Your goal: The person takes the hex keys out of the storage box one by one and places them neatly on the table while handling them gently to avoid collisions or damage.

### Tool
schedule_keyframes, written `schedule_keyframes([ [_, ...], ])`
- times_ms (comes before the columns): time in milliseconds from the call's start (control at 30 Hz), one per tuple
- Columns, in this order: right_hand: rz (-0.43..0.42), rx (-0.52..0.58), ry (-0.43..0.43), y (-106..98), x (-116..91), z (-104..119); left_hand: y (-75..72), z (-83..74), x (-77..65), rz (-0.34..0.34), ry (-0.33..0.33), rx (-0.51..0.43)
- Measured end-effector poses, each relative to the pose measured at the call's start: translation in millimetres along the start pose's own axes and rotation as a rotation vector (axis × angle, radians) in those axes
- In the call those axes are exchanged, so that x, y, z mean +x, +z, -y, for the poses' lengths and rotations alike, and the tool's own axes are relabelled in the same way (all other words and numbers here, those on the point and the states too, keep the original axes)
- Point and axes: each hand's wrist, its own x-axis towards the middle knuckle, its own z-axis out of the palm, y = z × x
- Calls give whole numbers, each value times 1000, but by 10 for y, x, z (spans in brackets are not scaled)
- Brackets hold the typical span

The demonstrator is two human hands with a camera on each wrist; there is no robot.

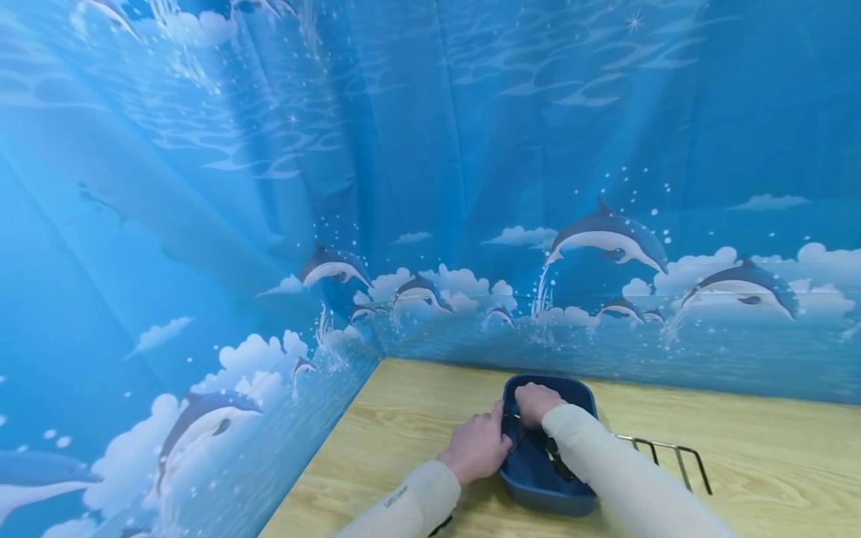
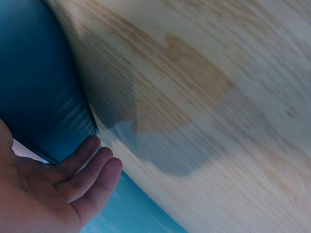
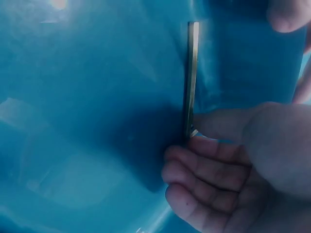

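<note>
A dark blue rectangular tub [image 1: 548, 499] with rounded corners sits on the wooden table. My left hand [image 1: 476, 445] holds its left rim; a thumb tip shows inside the wall in the right wrist view. In the left wrist view, the other fingers [image 2: 102, 182] lie outside the tub wall. My right hand [image 1: 538, 404] reaches into the tub at its far left part. Between thumb and fingers it pinches a slim, flat-sided metal rod [image 3: 193, 73], close to the tub's surface. The rod's lower end is hidden by the fingers.
A wire rack [image 1: 673, 446] lies on the table to the tub's right, partly hidden by my right sleeve. A blue dolphin-print curtain [image 1: 430, 187] hangs along the back and left edges of the wood-grain table [image 1: 397, 403].
</note>
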Motion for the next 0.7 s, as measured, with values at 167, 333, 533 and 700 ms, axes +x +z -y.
schedule_keyframes([
  [167, 32, -4, 14, 18, 42, 8, 18, 15, 8, 7, -6, 0],
  [333, 36, 18, 18, 32, 37, 1, -4, 5, 8, 23, -6, 0],
  [533, 33, 26, 18, 41, 9, 6, -56, -18, -2, 56, -5, -14],
  [700, 32, 33, 13, 27, -10, 5, -84, -26, -5, 74, -13, -23],
])
